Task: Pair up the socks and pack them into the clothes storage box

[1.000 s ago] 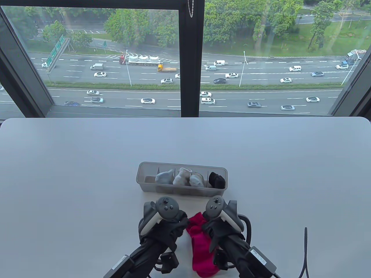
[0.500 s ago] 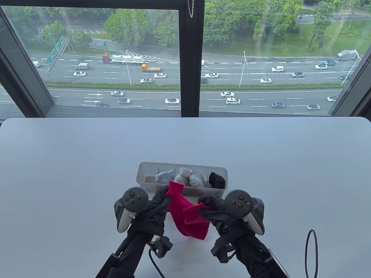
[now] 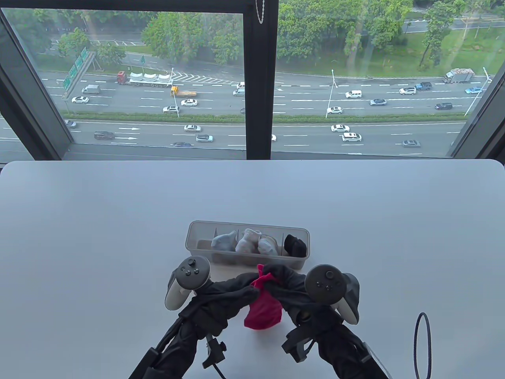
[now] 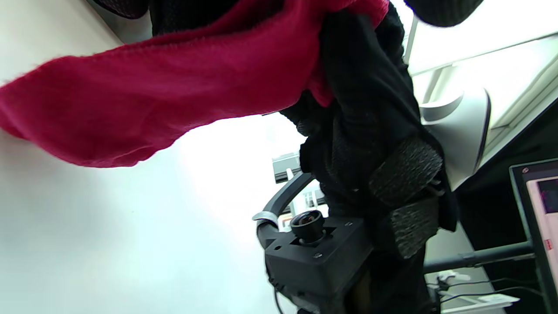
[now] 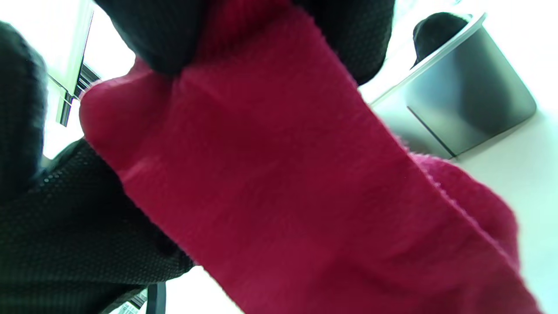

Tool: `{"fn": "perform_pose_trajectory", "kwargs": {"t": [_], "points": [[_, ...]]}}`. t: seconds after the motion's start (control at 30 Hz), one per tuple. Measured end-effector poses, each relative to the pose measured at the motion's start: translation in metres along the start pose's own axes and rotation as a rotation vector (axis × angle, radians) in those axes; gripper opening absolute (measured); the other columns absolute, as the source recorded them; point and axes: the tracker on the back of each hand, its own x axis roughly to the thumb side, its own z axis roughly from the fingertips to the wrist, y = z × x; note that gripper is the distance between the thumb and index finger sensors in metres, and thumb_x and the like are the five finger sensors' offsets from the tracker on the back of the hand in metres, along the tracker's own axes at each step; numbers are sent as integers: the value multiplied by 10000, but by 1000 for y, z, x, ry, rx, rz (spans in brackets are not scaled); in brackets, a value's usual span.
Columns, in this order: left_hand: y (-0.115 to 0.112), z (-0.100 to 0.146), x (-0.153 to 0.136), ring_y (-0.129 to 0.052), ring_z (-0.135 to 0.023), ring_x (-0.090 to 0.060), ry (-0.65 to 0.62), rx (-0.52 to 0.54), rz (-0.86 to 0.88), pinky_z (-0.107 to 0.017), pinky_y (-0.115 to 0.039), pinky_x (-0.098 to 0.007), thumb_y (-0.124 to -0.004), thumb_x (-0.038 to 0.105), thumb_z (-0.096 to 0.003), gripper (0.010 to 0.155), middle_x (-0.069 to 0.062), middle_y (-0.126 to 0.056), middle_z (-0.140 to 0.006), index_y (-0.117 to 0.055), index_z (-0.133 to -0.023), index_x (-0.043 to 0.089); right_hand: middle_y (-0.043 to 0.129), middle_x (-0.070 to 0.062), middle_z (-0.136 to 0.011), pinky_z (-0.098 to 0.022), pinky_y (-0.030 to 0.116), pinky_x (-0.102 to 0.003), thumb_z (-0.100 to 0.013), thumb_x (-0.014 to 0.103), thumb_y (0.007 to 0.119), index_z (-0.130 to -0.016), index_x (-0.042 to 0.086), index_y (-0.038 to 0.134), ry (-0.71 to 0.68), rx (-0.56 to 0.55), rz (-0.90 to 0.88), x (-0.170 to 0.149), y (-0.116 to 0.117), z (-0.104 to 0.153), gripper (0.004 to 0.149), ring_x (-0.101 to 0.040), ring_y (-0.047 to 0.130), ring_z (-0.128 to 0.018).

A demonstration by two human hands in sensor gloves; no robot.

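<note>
Socks (image 3: 263,308), red, bunched between both hands (image 3: 236,294) (image 3: 290,286), fingers curled round them; a loose pinch could let the fold spring open before the box (image 3: 247,227).

A white table (image 3: 118,221) ran up to a large window (image 3: 252,79) with a dark central post (image 3: 258,79). Beyond the glass lay a busy road (image 3: 315,118) with many cars and a red truck (image 3: 142,77) carrying white loads at the far left, with green trees (image 3: 315,31) behind it. A black cable (image 3: 422,343) looped at the table's near right edge.
</note>
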Motion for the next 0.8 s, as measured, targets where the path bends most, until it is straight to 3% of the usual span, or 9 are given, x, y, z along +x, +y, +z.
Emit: {"fn": "perform_pose_trajectory", "kwargs": {"t": [0.07,0.17,0.27,0.4,0.47,0.53,0.63,0.7,0.8], "points": [[-1,0,5,-852,-868,-508,69,119,-100,-686,-622,-688,-632,290,-590,511,-267,-822,-988,-638,-1040,47,891,-16,-662,-516,821,-410,-493,370,770,-932,354,618,10,5,19,0,0,-1,466,-184,970,-541],[-2,1,13,-944,-777,-449,61,231,-220,-651,-696,-648,-634,269,-588,459,-228,-915,-895,-702,-994,67,895,-18,-610,-439,842,-364,-460,410,774,-973,371,581,25,-2,114,-1,-4,-2,549,-113,958,-402],[-4,3,19,-951,-764,-420,53,306,-286,-652,-703,-636,-671,259,-577,436,-201,-918,-878,-704,-976,87,887,-37,-641,-445,842,-373,-434,387,811,-1033,343,506,18,30,90,-1,-7,-3,673,-123,957,-414],[-3,6,24,-929,-795,-436,-12,257,-313,-666,-680,-652,-683,265,-577,423,-196,-914,-902,-735,-971,118,644,-84,-911,-669,675,-463,-413,400,844,-1074,338,290,41,145,136,-11,-7,-6,865,-215,789,-749],[-4,5,25,-828,-897,-488,-12,178,-303,-701,-608,-684,-651,314,-591,447,-221,-844,-993,-757,-982,127,293,-141,-1127,-767,444,-590,-406,454,835,-1071,375,221,49,239,89,-18,-6,-8,908,-375,373,-1044],[-4,6,25,-682,-989,-534,20,194,-329,-726,-513,-720,-624,346,-596,472,-240,-736,-1078,-776,-981,120,144,-155,-1150,-777,304,-616,-428,423,835,-1043,414,409,59,308,-28,-26,-4,-11,749,-421,156,-1047],[-3,7,23,-606,-1022,-546,74,238,-420,-738,-463,-732,-616,348,-596,481,-245,-668,-1112,-780,-982,114,465,-132,-1157,-770,386,-627,-443,366,843,-859,349,685,80,202,-132,-34,-2,-11,445,-471,337,-1059],[-1,7,24,-759,-946,-510,56,285,-460,-720,-571,-689,-628,301,-589,466,-234,-787,-1037,-759,-993,108,838,-56,-951,-729,615,-562,-440,364,844,-865,336,680,69,183,-154,-32,-3,-11,456,-344,811,-904],[4,7,27,-990,-753,-362,-11,212,-336,-632,-786,-576,-607,241,-587,443,-158,-953,-854,-702,-1001,119,940,-43,-731,-632,736,-497,-439,351,847,-876,291,686,0,171,-200,-20,-10,-8,470,-252,953,-663]]}}
